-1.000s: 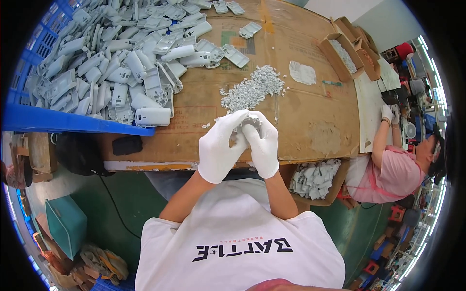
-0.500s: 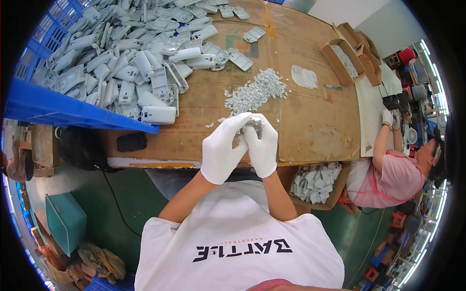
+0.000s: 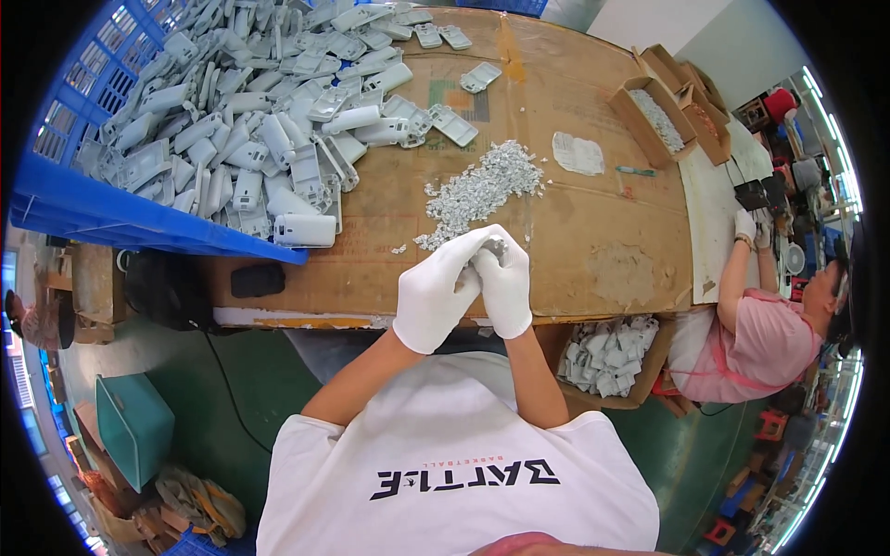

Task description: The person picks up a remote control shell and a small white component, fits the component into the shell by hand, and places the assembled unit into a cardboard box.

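Beside brown tabletop (image 3: 593, 213), green floor (image 3: 271, 375).

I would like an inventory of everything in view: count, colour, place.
worktable: one, brown, centre
big crate: one, blue, left
casings: many, pale grey, left
pieces: many, whitish, centre
sheet: one, white, right
tool: one, greenish, right
cartons: several, brown, top right
low carton: one, brown, right
dark objects: two, black, left
bin: one, teal, lower left
co-worker: one, pink top, right
held part: one, grey, centre
left hand: one, white-gloved, centre
right hand: one, white-gloved, centre
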Action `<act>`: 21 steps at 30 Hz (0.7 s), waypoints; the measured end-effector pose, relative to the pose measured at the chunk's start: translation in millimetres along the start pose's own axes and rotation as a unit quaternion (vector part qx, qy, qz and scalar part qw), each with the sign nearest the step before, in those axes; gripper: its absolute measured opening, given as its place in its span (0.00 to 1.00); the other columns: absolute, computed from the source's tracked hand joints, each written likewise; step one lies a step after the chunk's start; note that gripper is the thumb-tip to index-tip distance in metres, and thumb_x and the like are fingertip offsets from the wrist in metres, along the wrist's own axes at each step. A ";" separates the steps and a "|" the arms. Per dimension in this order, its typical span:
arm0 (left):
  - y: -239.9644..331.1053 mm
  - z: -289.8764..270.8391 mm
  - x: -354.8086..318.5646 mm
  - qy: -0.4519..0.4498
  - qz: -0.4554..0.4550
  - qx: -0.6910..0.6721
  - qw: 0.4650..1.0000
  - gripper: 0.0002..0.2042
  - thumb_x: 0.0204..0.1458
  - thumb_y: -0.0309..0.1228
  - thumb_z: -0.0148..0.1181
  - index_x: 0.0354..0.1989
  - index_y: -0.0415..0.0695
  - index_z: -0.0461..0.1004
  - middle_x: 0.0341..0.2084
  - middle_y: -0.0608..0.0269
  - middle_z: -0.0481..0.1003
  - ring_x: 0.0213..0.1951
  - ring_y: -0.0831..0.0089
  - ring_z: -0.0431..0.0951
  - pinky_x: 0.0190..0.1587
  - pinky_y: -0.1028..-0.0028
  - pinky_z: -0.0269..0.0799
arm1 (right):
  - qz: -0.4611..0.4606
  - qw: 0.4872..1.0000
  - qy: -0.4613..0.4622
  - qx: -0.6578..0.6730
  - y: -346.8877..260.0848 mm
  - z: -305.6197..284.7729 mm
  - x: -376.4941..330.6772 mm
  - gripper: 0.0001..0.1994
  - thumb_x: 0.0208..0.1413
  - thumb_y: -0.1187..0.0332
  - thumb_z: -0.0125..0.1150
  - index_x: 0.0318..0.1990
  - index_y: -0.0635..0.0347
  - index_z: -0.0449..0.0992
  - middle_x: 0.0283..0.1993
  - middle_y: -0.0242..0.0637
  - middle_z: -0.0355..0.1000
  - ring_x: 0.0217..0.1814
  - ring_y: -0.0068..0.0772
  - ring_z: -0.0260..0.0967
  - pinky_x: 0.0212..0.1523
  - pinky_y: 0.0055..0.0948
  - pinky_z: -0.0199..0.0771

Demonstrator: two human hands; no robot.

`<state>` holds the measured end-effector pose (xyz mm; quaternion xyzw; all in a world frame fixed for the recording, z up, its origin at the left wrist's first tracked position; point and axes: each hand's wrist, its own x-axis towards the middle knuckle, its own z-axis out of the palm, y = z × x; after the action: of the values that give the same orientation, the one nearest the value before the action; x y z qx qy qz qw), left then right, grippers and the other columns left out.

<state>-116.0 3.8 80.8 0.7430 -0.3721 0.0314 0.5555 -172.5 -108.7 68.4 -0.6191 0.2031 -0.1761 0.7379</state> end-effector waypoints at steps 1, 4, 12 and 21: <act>0.5 0.9 1.3 -0.019 -0.009 -0.005 1.000 0.26 0.43 0.15 0.64 0.55 0.43 0.77 0.45 0.56 0.81 0.40 0.66 0.84 0.43 0.72 0.81 | -0.027 1.000 0.010 -0.003 2.4 -2.3 -0.7 0.12 0.58 0.81 0.49 0.47 0.65 0.74 0.39 0.30 0.73 0.40 0.17 0.69 0.42 0.21 0.71; 7.4 2.3 11.5 0.008 -0.060 0.022 0.998 0.25 0.44 0.16 0.64 0.55 0.42 0.77 0.42 0.55 0.81 0.38 0.67 0.84 0.42 0.72 0.81 | -0.118 0.992 0.033 -0.029 -1.9 -10.8 -5.1 0.22 0.56 0.81 0.49 0.60 0.63 0.65 0.54 0.37 0.69 0.49 0.24 0.70 0.50 0.28 0.73; 1.2 18.1 18.1 -0.010 -0.068 0.019 0.997 0.24 0.47 0.20 0.64 0.57 0.40 0.75 0.46 0.52 0.81 0.42 0.68 0.84 0.45 0.70 0.80 | -0.288 0.842 0.074 -0.450 10.6 -29.2 -29.2 0.20 0.43 0.72 0.71 0.43 0.57 0.69 0.59 0.50 0.65 0.51 0.55 0.72 0.51 0.44 0.76; -8.6 36.3 28.1 -0.106 -0.106 -0.006 0.989 0.23 0.52 0.21 0.63 0.58 0.41 0.71 0.49 0.53 0.76 0.45 0.66 0.82 0.46 0.71 0.79 | -0.024 0.634 0.334 -0.698 9.4 -254.2 70.7 0.11 0.57 0.62 0.58 0.41 0.59 0.70 0.42 0.48 0.69 0.42 0.53 0.75 0.40 0.50 0.78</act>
<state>-104.0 -40.7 73.0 0.7742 -0.3480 -0.1087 0.5175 -243.6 -357.3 15.0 -0.8531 0.4828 -0.1947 -0.0364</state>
